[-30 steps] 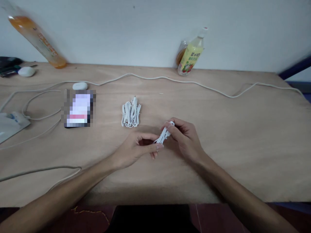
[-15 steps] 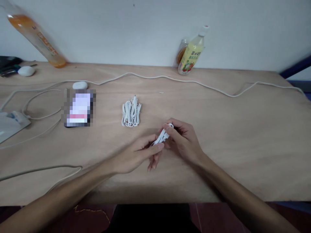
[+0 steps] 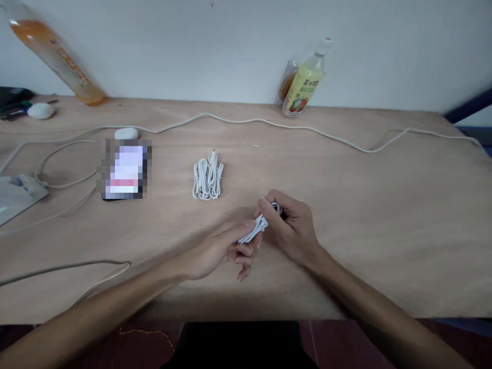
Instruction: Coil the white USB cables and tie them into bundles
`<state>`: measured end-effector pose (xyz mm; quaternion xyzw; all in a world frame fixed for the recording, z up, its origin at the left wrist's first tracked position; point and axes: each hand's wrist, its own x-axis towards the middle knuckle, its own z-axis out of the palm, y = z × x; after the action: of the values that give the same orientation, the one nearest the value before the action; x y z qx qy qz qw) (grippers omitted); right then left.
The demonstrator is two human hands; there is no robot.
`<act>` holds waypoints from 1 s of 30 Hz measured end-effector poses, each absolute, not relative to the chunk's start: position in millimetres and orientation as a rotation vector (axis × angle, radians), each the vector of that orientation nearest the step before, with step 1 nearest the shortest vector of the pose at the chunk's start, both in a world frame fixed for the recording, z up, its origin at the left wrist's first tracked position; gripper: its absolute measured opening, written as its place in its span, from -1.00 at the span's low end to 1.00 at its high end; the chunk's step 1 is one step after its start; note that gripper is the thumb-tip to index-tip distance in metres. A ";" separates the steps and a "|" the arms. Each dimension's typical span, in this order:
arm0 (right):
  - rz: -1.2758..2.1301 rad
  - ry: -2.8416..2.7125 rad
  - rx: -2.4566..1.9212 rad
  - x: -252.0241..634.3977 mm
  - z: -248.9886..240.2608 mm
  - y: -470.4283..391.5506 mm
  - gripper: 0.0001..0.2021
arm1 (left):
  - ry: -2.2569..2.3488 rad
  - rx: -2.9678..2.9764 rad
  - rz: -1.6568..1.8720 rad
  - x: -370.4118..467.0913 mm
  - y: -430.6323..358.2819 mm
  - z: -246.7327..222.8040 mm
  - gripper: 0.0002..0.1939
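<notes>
A coiled white cable [image 3: 253, 231] is held between both hands above the wooden table. My left hand [image 3: 215, 251] is closed on its lower left end, the thumb on top and the other fingers curled beneath. My right hand [image 3: 290, 223] pinches the upper right end between thumb and fingers, where a loop shows past the thumb. Part of the coil is hidden by the fingers. Beyond my hands, to the left, a bunch of bundled white cables [image 3: 207, 177] lies on the table.
Left of the bundles lie a blurred phone [image 3: 125, 171] and a small white case [image 3: 126, 134]. A long white cord [image 3: 257, 121] crosses the back of the table [image 3: 384, 205]. By the wall stand a yellow-labelled bottle [image 3: 305, 87] and an orange drink bottle [image 3: 57, 61].
My left thumb has shifted up onto the top of the coil, and its fingers curl more beneath. My right hand has moved slightly right and down. The bundles on the table stay put.
</notes>
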<state>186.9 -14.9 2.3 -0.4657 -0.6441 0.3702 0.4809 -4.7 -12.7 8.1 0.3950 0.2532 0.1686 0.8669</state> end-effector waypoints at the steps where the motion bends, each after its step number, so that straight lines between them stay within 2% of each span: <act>1: 0.888 -1.558 -1.141 186.1 2.4 -15.2 -0.68 | 0.525 0.818 0.362 -5.0 -11.3 7.5 -0.57; 7: 0.723 -1.498 -1.196 183.3 3.3 -14.2 -0.67 | 0.571 0.926 0.367 -7.3 -7.6 5.8 -0.50; 16: 0.648 -1.618 -1.107 188.2 1.7 -14.5 -0.64 | 0.515 1.037 0.329 -5.0 -9.4 9.0 -0.46; 30: 0.909 -1.493 -1.182 186.0 -2.7 -16.3 -0.58 | 0.584 1.050 0.409 -8.1 -10.5 13.1 -0.57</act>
<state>186.0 -16.3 -2.7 -0.4872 -0.6155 0.3746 0.4934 -8.1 -10.5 13.1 0.4903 0.2728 0.1913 0.8053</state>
